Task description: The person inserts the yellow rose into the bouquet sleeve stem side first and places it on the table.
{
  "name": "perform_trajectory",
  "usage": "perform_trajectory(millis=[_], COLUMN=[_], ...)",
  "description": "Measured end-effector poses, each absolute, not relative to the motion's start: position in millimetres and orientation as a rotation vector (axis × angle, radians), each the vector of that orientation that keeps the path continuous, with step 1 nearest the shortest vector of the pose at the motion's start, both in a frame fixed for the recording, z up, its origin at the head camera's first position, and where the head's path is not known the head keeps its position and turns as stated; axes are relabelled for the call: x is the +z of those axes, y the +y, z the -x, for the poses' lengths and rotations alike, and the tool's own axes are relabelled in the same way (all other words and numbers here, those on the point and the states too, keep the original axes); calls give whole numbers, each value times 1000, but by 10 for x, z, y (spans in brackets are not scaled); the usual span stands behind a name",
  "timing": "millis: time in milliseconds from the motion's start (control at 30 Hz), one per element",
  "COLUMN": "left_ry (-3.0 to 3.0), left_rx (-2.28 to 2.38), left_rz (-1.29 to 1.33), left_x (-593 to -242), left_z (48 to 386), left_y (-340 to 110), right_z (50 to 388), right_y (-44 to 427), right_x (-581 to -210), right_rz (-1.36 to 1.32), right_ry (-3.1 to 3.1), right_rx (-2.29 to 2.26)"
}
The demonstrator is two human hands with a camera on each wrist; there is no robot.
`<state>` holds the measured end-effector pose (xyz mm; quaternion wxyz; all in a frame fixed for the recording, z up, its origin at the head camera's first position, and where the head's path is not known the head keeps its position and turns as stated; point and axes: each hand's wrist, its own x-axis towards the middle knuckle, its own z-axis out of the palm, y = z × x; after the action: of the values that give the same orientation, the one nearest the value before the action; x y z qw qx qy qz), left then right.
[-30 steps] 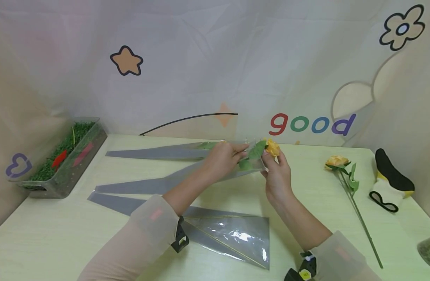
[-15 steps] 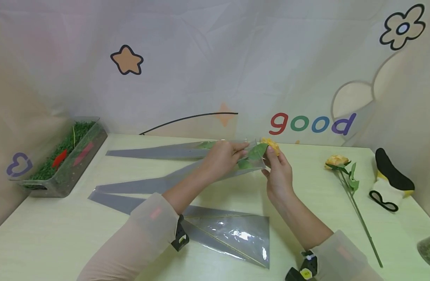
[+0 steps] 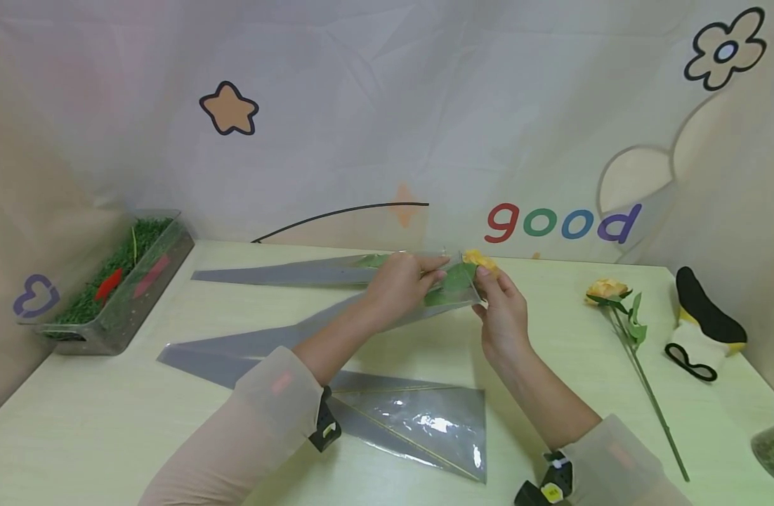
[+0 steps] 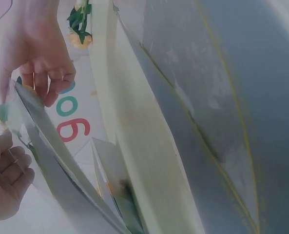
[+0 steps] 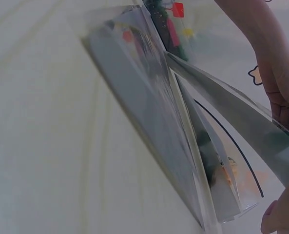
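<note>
A yellow rose pokes from the mouth of a clear and grey flower sleeve; its green leaves show hazily through the film. My left hand grips the sleeve a little below the leaves, seemingly with the stem inside. At the sleeve's mouth, beside the rose, my right hand has its thumb and fingers curled on the edge of the film. The left wrist view shows the left hand below and the right hand above, both at the sleeve. My fingers partly hide the rose.
Another sleeve with leaves inside lies behind, and a flat sleeve lies in front. A second yellow rose lies on the right, near a black and white object. A clear box of artificial grass stands left.
The rose head has shifted slightly left and back, and the film's edge now covers more of the leaves. The right hand has moved slightly right; the left hand has barely moved.
</note>
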<state>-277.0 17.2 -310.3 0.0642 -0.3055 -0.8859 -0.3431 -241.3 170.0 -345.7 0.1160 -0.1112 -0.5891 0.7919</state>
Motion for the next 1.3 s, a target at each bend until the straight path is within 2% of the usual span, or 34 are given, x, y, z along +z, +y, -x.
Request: perform_trajectory(millis=[1300], left_ry=[-2684], left_rx=[-1089], left_rz=[940], left_x=[-3070], left_z=[2782], left_y=[176], right_z=[2426], right_y=[1676], right_x=[-3453], right_rz=[334], right_ry=[-1736], right_rx=[2226])
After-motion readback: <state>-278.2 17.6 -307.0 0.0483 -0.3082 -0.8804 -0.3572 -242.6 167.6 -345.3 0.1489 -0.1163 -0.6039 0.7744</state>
